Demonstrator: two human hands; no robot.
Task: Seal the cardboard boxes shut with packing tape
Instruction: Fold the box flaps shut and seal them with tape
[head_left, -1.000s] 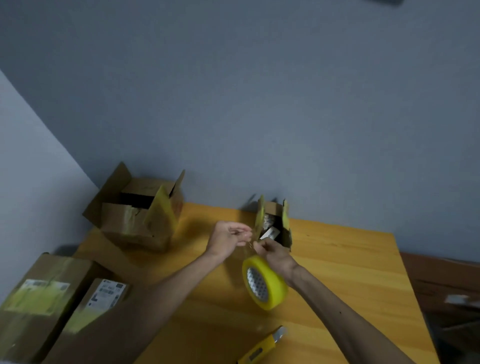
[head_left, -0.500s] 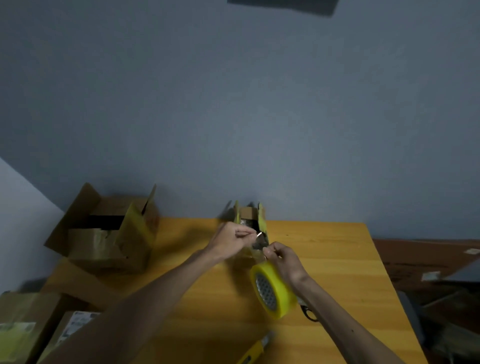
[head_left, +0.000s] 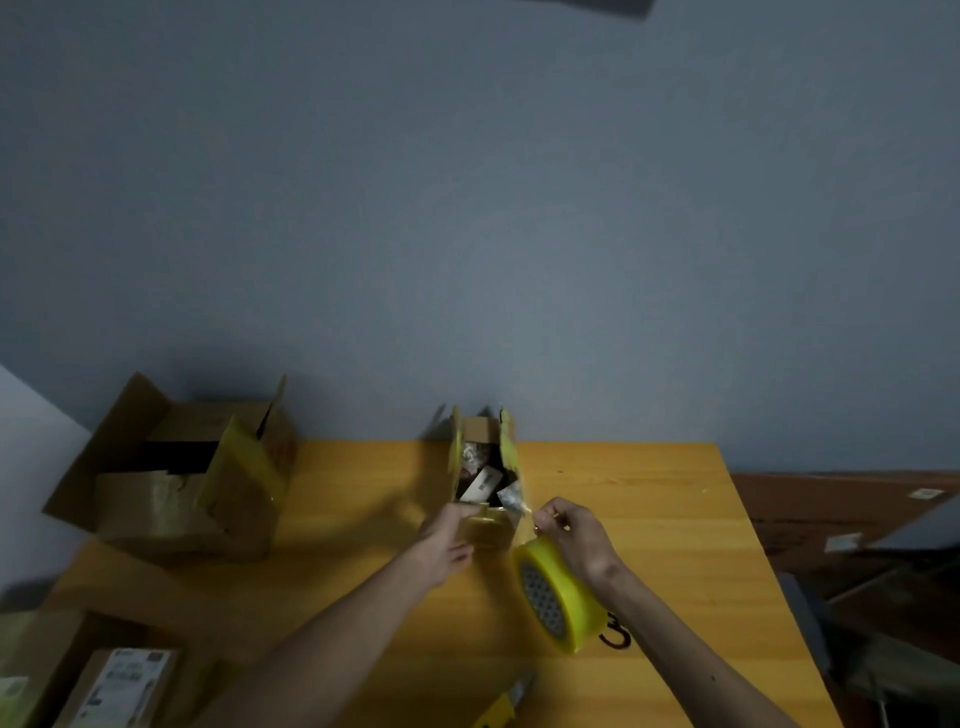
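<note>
- The left hand (head_left: 445, 540) grips the near wall of the small box (head_left: 483, 525): thumb at the top edge, other fingers curled below.
- The small box stands open, its flaps upright, just beyond both sets of fingertips.
- The right hand (head_left: 576, 538) pinches the loose end of the roll of yellow tape (head_left: 558, 597) between thumb and forefinger; the roll hangs under that wrist.
- The big box (head_left: 176, 493), also open, stands well left of the left fingers.
- A knife (head_left: 501, 709) and scissors (head_left: 615, 636) lie on the table (head_left: 649, 499), nearer the person than the fingers.
</note>
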